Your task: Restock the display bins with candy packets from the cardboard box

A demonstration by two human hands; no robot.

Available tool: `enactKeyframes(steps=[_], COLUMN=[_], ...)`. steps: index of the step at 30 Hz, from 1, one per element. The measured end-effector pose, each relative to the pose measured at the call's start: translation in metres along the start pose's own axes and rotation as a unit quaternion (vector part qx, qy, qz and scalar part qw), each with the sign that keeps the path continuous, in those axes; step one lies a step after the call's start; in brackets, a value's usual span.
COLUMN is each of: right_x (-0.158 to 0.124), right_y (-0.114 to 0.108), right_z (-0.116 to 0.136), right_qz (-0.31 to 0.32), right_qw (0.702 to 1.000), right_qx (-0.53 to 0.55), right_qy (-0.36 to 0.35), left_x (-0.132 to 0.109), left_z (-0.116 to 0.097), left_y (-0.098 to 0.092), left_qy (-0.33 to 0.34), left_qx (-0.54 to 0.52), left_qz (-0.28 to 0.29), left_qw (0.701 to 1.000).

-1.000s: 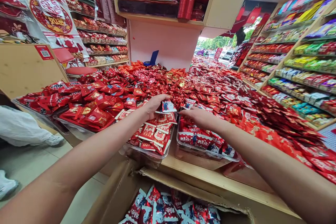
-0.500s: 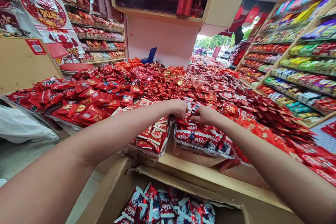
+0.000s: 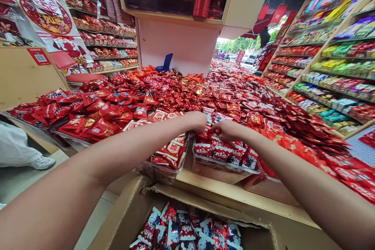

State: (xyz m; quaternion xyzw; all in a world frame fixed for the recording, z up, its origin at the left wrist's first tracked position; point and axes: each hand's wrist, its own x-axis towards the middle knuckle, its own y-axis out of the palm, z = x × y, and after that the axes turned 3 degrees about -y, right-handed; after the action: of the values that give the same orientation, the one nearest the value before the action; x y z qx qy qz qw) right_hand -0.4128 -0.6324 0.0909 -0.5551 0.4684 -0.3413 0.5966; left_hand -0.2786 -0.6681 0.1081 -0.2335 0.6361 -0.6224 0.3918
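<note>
Closest, below both grips: cardboard box (image 3: 124, 211) with red-and-white packets (image 3: 187, 228), mostly long axis away from person, some slanted. Beyond it, counter (image 3: 187, 170); on it, just below the grips, clear tub (image 3: 216, 170). Its front-row packets (image 3: 221, 153) lie long axis left to right, lettering upright toward the person.

Left grip (image 3: 199, 122) over tub's far left, fingers curled under and hidden; can't tell if it holds anything. Right grip (image 3: 227, 129) just right of it, knuckles bent, fingertips among packets; can't tell if closed on one. White-and-blue packet (image 3: 208, 115) just beyond the gap between grips, roughly upright in view, lower end unclear. Left of the grips, cream-edged packets (image 3: 173, 149).

Vs 1.0 s ago: left grip was over the cream-edged packets with a packet; now over the clear tub. Vs 0.5 s: grips nearly unchanged.

Farther past the grips: red heap (image 3: 187, 86), then blue object (image 3: 165, 62).
</note>
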Motion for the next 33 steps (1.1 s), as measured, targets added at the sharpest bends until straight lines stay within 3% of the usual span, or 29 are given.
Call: enactKeyframes(steps=[6,10,14,21,33], right_x=[-0.006,-0.017,-0.027,-0.019,-0.035], right_y=[0.002,-0.004,-0.007,0.007,0.002], right_z=[-0.006,-0.021,-0.029,-0.013,-0.012], right_qz=[-0.022,-0.047,-0.026,-0.023,-0.029], right_qw=[0.998,0.996,0.997,0.997,0.982], right_qx=[0.047,0.069,0.059,0.075,0.187], right_qy=[-0.03,0.024,0.042,0.011,0.011], left_x=[0.0,-0.008,-0.013,-0.007,-0.002], left_z=[-0.004,0.001,0.005,-0.001,0.011], left_y=[0.005,0.0,-0.004,-0.002,-0.002], left_qy=[0.004,0.032,0.079,0.098,0.109], left_qx=[-0.005,-0.011,-0.017,-0.007,-0.047], left_qz=[-0.025,-0.015,-0.011,0.039,0.035], left_qw=[1.0,0.999,0.997,0.994,0.992])
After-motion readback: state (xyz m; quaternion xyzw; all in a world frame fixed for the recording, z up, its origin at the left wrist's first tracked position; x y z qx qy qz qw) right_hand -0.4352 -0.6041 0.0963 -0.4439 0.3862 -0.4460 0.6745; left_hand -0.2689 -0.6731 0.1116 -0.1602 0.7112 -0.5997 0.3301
